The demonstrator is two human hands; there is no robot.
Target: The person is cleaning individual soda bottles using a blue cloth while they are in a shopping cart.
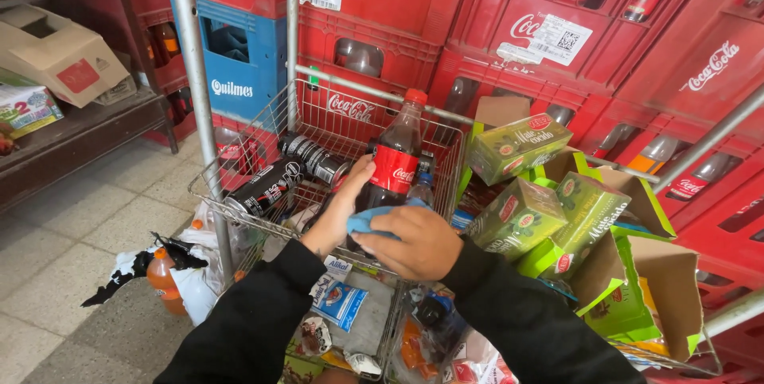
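Cola bottle [395, 163] in left hand [341, 210], cloth [372, 220] under right hand [418, 242]

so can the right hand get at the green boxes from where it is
Probably yes: the green boxes lie just beside the right hand with nothing between them, but the hand presses a blue cloth on the bottle, so it isn't free.

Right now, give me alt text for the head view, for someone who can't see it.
Left hand grips a cola bottle in a wire cart while right hand presses a blue cloth on it. Green boxes right, red crates behind.
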